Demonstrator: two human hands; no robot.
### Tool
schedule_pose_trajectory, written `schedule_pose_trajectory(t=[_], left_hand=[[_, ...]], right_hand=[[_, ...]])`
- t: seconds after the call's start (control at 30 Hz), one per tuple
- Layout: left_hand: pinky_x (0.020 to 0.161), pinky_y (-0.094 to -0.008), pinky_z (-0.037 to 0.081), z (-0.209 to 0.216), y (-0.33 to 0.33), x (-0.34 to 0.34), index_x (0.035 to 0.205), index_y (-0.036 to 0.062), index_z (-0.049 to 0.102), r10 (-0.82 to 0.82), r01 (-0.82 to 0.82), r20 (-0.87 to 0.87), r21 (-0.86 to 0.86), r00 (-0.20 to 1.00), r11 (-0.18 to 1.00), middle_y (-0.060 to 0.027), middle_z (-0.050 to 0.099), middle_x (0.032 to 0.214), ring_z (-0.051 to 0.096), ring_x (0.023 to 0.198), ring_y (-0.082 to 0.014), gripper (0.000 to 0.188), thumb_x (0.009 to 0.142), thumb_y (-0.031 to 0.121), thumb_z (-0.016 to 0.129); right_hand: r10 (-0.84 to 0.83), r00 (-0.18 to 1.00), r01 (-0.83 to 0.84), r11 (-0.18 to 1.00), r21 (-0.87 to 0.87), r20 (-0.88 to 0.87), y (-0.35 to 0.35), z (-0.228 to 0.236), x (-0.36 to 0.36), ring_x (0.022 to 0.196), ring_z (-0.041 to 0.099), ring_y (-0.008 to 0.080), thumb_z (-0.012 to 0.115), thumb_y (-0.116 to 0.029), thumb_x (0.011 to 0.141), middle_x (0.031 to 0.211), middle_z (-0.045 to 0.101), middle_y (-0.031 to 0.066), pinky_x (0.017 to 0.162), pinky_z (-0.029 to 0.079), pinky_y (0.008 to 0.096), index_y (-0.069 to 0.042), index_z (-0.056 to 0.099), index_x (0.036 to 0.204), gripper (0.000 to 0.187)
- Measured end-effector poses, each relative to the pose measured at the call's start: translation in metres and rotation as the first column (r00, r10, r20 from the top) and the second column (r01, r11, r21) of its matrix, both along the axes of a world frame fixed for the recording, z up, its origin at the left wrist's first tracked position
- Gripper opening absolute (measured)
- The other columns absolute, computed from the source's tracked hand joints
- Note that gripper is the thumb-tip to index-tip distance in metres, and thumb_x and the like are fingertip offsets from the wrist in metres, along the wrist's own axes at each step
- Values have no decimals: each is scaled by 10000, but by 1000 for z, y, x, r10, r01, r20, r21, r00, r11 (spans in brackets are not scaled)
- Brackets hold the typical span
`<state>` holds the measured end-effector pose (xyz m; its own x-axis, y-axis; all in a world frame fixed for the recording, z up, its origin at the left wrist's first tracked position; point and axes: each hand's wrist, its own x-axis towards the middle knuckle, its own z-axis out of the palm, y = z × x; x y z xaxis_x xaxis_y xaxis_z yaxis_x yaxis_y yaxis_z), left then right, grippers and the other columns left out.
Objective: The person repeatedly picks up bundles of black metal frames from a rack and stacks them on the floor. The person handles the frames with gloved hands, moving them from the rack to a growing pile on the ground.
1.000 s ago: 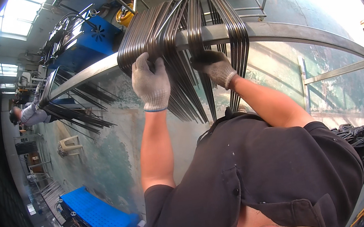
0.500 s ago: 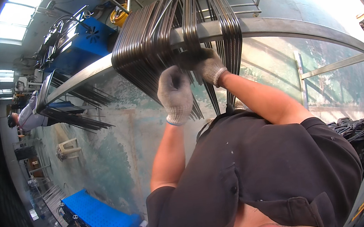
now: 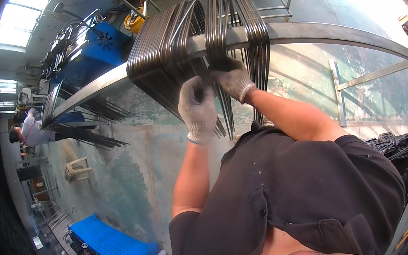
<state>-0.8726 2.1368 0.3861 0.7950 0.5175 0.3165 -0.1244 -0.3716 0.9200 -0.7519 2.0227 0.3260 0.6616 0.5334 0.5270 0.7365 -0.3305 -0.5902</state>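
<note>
Dark bent metal rods (image 3: 154, 47) hang in a packed row over a square metal rail (image 3: 318, 29). To their right is a narrower bundle of rods (image 3: 214, 35), then another bundle (image 3: 256, 36), with gaps between them. My right hand (image 3: 233, 80), in a pale knit glove with a dark palm, is closed around the middle bundle just under the rail; its fingertips are partly hidden. Beside it, my left hand (image 3: 197, 107) wears a similar glove. Its fingers are curled against the lower part of the rods, and what they hold is hidden.
More bent rods (image 3: 88, 130) hang at the rail's left end. A person (image 3: 31, 132) is beyond them. A pale stool (image 3: 78, 169) stands on the floor, with a blue perforated table (image 3: 111, 244) at lower left. A blue machine (image 3: 87, 52) stands behind; stacked rods (image 3: 397, 148) lie at right.
The lower ends of the middle bundle have swung left, and my right hand has dropped slightly with it. My left hand is almost where it was. The person at far left has shifted.
</note>
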Motion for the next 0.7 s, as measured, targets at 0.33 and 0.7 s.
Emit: schedule_pose_trajectory(t=[0.33, 0.7], left_hand=[[840, -306, 569, 15, -22, 45, 1474, -32, 624, -360, 274, -147, -410, 921, 870, -80, 757, 1189, 699, 1012, -154, 507, 1018, 117, 785], [1010, -348, 611, 3, -35, 106, 1322, -77, 707, -729, 443, -242, -660, 640, 607, -128, 795, 1217, 770, 1091, -247, 354, 1004, 56, 787]], right_hand=[[-145, 775, 301, 940, 159, -616, -82, 45, -55, 1156, 774, 303, 816, -151, 969, 1183, 806, 188, 937, 610, 397, 7, 702, 1290, 375], [232, 553, -9, 962, 272, -800, -144, -28, 19, 1157, 697, 169, 981, -61, 771, 1254, 762, 49, 1016, 592, 376, -33, 700, 1367, 660]])
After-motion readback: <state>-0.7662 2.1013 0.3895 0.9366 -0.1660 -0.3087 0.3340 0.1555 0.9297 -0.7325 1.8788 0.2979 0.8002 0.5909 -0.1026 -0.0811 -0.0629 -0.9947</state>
